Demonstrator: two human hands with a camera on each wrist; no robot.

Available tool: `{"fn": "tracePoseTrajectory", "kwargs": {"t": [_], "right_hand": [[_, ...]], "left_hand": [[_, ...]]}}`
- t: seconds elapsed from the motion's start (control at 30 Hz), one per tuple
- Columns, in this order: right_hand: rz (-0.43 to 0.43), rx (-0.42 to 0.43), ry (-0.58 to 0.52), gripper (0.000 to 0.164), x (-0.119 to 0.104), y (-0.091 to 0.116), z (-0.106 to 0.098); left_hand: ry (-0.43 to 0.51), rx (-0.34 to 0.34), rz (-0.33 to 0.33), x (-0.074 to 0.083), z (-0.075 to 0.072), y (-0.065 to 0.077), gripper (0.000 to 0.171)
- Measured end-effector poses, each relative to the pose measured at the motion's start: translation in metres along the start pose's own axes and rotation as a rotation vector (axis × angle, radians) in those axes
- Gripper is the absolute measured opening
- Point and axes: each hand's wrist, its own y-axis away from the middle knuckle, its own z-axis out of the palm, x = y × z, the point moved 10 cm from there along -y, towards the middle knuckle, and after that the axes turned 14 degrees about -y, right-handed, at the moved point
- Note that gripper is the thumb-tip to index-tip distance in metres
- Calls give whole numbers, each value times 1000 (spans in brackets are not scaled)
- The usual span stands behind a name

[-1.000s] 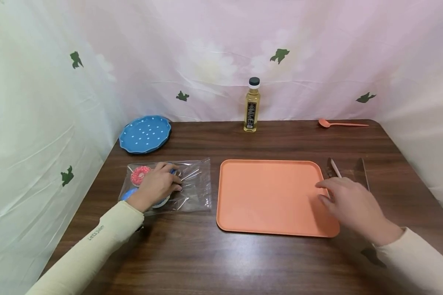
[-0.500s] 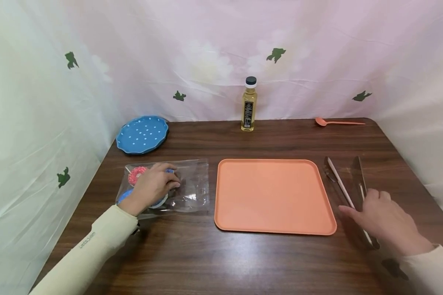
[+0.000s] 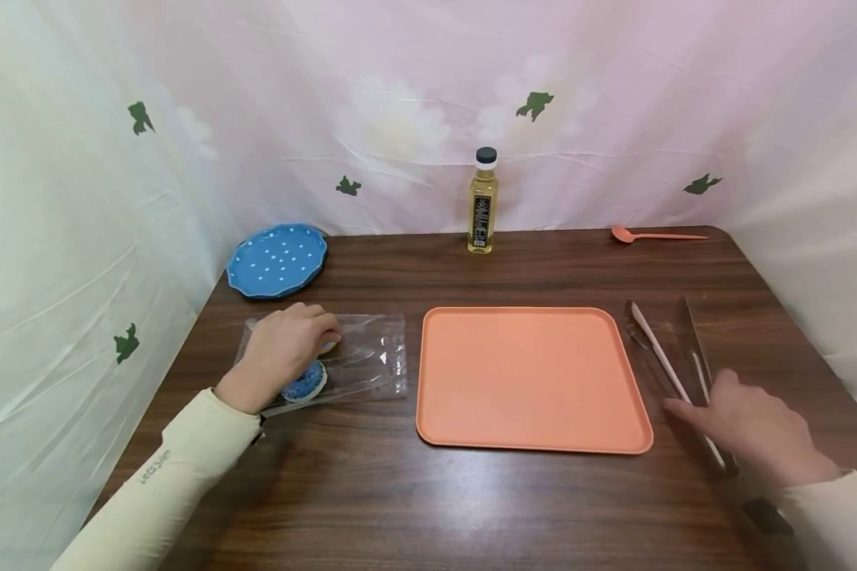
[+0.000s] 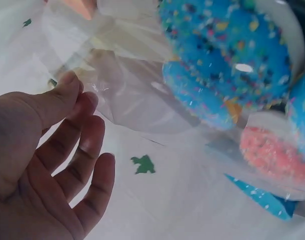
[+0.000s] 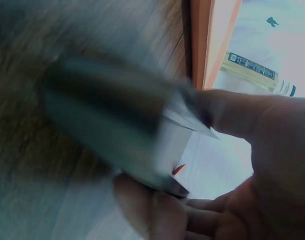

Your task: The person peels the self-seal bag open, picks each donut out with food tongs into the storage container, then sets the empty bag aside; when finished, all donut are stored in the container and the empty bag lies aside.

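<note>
The left hand pinched the bag; the right hand, thumb and fingers well apart, held the tongs. Across the tabletop, open room lay in front of the tray, whose rim stood between the hands. The bag, with donuts inside, lay just beside its left edge, the tongs just beside its right. The step looked like taking hold; the next move probably called for steadying the bag and lifting the tongs clear of the rim.
</note>
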Motion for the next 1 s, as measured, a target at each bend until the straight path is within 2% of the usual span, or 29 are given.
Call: {"fn": "tracePoseTrajectory", "kwargs": {"t": [0.2,0.37,0.43,0.7,1.0], "right_hand": [[-79,160,-27,76,-10,0,-20],[-210,284,-46,65,-33,-1,-31],[-272,304,-44,64,-47,-4,-31],[-493,306,-37,50,-107,-13,-21],[-635,213,-8,56,-173,-16,3]], "left_hand": [[54,-65,-49,-5,4,-1,5],[89,-92,-38,-3,7,0,6],[89,-95,-37,-4,6,0,6],[110,-181,-72,-7,14,2,8],[115,-210,-83,-10,15,3,12]]}}
